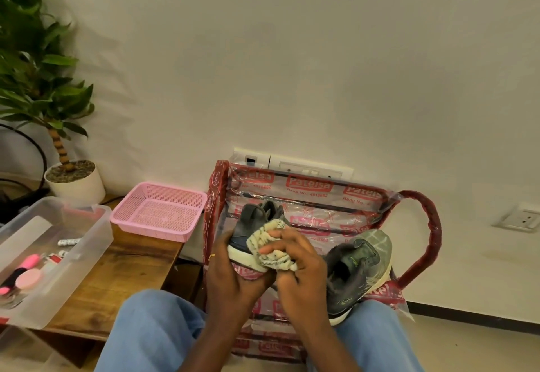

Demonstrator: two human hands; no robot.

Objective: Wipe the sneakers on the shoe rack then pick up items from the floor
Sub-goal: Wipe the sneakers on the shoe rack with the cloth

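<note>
On the left of the frame a clear plastic box (98, 232) and a pink basket (152, 230) sat on the wooden bench (131, 269), well apart from the work. Right of them, in front of the red, plastic-wrapped shoe rack (217, 196), the left hand (230, 281) gripped a grey sneaker (248, 225) from the left and below, its fingers curled round the white sole. The shoe's long axis seemed to run up the frame, from the hands toward the wall, though how it was tilted was hard to tell. Against its right flank lay a cream printed cloth (271, 254), bunched and pinched in the fingers (277, 235) of the right hand (304, 272), which pressed it onto the sole edge. The wiping stroke probably belonged to the right hand, along that axis, with the left turning the shoe. Just beside the right hand, further right, a second grey sneaker (362, 266) rested on the rack top, slanting from lower left to upper right, nearer the right hand for the later wipe.
</note>
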